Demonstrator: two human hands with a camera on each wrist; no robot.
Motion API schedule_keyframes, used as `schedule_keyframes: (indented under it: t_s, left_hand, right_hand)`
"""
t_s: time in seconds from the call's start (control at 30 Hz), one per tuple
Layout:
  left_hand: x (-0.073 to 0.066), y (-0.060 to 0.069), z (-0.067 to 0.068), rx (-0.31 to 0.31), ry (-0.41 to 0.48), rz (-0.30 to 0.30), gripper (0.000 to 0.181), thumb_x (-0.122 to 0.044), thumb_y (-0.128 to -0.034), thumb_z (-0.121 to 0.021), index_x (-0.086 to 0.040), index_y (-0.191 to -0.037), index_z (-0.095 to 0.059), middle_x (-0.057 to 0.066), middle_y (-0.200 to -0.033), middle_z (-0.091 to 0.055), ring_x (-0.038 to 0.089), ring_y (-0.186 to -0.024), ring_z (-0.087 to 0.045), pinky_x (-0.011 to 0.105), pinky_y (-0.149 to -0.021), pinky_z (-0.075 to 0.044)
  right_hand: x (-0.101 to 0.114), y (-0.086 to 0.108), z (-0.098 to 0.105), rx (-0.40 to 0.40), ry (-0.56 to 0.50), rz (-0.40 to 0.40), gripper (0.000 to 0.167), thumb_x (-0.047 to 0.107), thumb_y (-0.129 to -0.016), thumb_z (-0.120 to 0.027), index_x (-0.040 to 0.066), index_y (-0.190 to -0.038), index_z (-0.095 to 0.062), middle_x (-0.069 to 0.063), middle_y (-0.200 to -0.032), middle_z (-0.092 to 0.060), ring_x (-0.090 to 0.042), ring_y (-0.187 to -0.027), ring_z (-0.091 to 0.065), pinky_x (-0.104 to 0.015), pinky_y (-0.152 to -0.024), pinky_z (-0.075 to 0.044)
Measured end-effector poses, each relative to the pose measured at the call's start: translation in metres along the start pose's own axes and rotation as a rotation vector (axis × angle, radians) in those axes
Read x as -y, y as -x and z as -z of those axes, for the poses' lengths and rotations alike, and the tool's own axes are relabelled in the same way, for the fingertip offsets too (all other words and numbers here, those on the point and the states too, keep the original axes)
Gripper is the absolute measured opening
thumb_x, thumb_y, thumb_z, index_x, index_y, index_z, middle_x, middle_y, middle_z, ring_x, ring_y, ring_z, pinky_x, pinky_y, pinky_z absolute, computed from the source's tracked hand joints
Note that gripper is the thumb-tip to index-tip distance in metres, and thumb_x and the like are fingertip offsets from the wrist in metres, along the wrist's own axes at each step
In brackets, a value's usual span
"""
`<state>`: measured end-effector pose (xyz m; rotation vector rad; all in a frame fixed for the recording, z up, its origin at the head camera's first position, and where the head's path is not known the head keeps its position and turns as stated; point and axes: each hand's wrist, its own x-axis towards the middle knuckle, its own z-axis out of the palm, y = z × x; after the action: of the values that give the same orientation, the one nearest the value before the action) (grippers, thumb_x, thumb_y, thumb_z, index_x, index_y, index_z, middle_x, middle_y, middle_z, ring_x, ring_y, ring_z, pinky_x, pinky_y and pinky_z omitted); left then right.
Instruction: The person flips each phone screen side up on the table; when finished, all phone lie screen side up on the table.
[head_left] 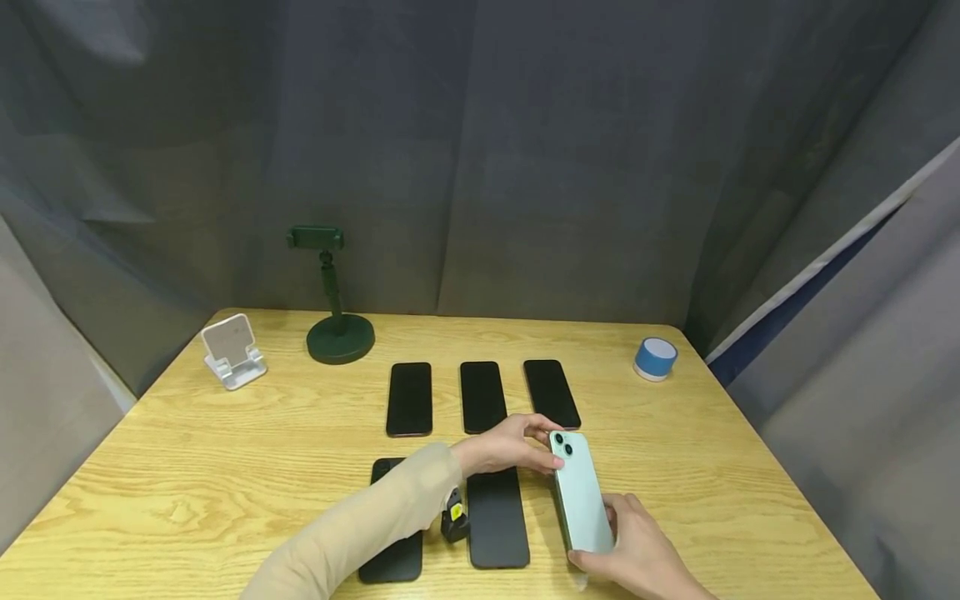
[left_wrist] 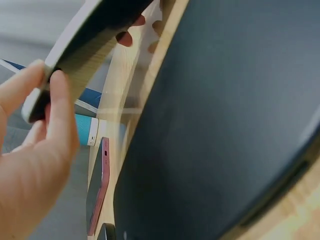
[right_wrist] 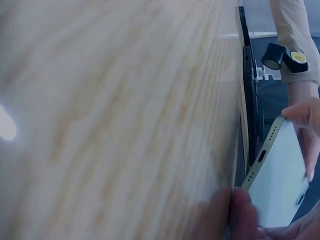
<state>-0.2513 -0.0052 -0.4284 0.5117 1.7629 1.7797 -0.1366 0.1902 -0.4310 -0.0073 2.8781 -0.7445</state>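
Note:
A pale mint phone (head_left: pixel 583 496), camera side up, is held tilted over the table by both hands. My left hand (head_left: pixel 513 443) pinches its upper end near the two lenses; my right hand (head_left: pixel 633 542) grips its lower end at the corners. In the left wrist view the left hand (left_wrist: pixel 37 145) pinches the edge of the phone (left_wrist: pixel 80 45), whose dark screen faces down. The right wrist view shows the phone's pale back (right_wrist: pixel 280 175) and port edge, with right-hand fingers (right_wrist: pixel 245 212) at a corner.
Three dark phones (head_left: pixel 410 400) lie in a back row. Nearer are two more, one (head_left: pixel 498 521) beside the mint phone, one (head_left: pixel 397 558) partly under the left forearm. Behind stand a white stand (head_left: pixel 232 350) and a green holder (head_left: pixel 340 337); a blue-white cylinder (head_left: pixel 656 359) sits back right.

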Motion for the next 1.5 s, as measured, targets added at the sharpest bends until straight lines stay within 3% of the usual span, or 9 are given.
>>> schedule_keyframes:
  t_s: [0.13,0.37,0.57,0.67,0.83,1.03,1.13,1.33,1.5]
  left_hand:
    - [0.002,0.000,0.002,0.014,-0.039,-0.057,0.039,0.004,-0.0838,-0.069,-0.002,-0.121,-0.057,0.008,-0.104,-0.063,0.014,-0.091,-0.065,0.027,-0.079,-0.056]
    - [0.004,-0.001,0.002,0.060,0.011,-0.076,0.041,0.002,-0.0871,-0.065,-0.001,-0.125,-0.050,0.019,-0.124,-0.062,0.021,-0.109,-0.064,0.031,-0.088,-0.054]
    - [0.007,0.001,0.002,0.148,0.092,-0.039,0.052,0.001,-0.0917,-0.059,0.002,-0.139,-0.036,0.020,-0.131,-0.056,0.016,-0.103,-0.061,0.042,-0.098,-0.050]
    - [0.007,0.001,0.002,0.170,0.101,-0.037,0.057,-0.003,-0.0925,-0.060,0.001,-0.143,-0.034,0.017,-0.133,-0.052,0.016,-0.105,-0.059,0.042,-0.100,-0.048]
    - [0.005,0.001,0.001,0.177,0.090,-0.049,0.056,-0.008,-0.0925,-0.062,-0.002,-0.143,-0.038,0.012,-0.133,-0.048,0.016,-0.105,-0.059,0.040,-0.097,-0.050]
    - [0.001,0.001,-0.003,0.148,0.057,-0.053,0.052,-0.006,-0.0915,-0.062,-0.002,-0.140,-0.042,0.012,-0.125,-0.050,0.014,-0.096,-0.061,0.039,-0.092,-0.053]
    - [-0.001,0.000,-0.007,0.130,0.009,-0.066,0.051,-0.009,-0.0908,-0.064,-0.005,-0.138,-0.045,0.011,-0.126,-0.051,0.013,-0.095,-0.062,0.039,-0.092,-0.054]
    - [-0.004,0.001,-0.014,0.085,-0.021,-0.078,0.047,-0.010,-0.0908,-0.065,-0.007,-0.135,-0.047,0.011,-0.126,-0.052,0.015,-0.097,-0.063,0.042,-0.092,-0.054]
    - [-0.005,0.001,-0.018,0.063,-0.014,-0.079,0.047,-0.010,-0.0910,-0.065,-0.005,-0.134,-0.046,0.013,-0.124,-0.051,0.018,-0.100,-0.061,0.041,-0.091,-0.054]
  right_hand:
    - [-0.003,0.001,0.000,-0.009,-0.064,0.045,0.088,0.043,-0.060,-0.087,-0.006,-0.125,-0.052,-0.007,-0.103,-0.055,-0.017,-0.088,-0.053,-0.029,-0.070,-0.048]
    - [-0.007,0.001,-0.004,0.023,-0.225,0.056,0.079,0.028,-0.063,-0.087,-0.006,-0.125,-0.051,-0.006,-0.100,-0.055,-0.012,-0.063,-0.046,-0.020,-0.053,-0.038]
    - [-0.011,0.001,-0.004,0.124,-0.358,0.137,0.075,0.019,-0.071,-0.079,-0.011,-0.130,-0.046,-0.009,-0.103,-0.054,-0.008,-0.059,-0.048,-0.019,-0.051,-0.040]
    - [-0.014,0.000,-0.003,0.161,-0.390,0.183,0.073,0.018,-0.073,-0.075,-0.011,-0.133,-0.044,-0.010,-0.106,-0.052,-0.007,-0.061,-0.049,-0.019,-0.054,-0.042]
    - [-0.018,-0.001,-0.001,0.220,-0.448,0.217,0.073,0.018,-0.079,-0.072,-0.014,-0.136,-0.039,-0.013,-0.112,-0.051,-0.008,-0.063,-0.051,-0.019,-0.057,-0.042]
    - [-0.018,-0.003,0.005,0.267,-0.555,0.175,0.067,0.024,-0.090,-0.063,-0.014,-0.138,-0.035,-0.017,-0.118,-0.052,-0.010,-0.062,-0.055,-0.022,-0.046,-0.044]
    - [-0.015,-0.004,0.006,0.219,-0.554,0.157,0.064,0.027,-0.092,-0.062,-0.014,-0.136,-0.039,-0.017,-0.116,-0.054,-0.012,-0.064,-0.059,-0.023,-0.044,-0.045]
    - [-0.005,-0.009,0.009,0.048,-0.487,0.117,0.055,0.033,-0.092,-0.062,-0.007,-0.129,-0.054,-0.010,-0.102,-0.063,-0.014,-0.056,-0.058,-0.023,-0.042,-0.042]
    - [0.002,-0.013,0.015,-0.060,-0.442,0.071,0.050,0.039,-0.091,-0.062,0.002,-0.123,-0.064,-0.003,-0.075,-0.067,-0.015,-0.046,-0.051,-0.025,-0.042,-0.042]
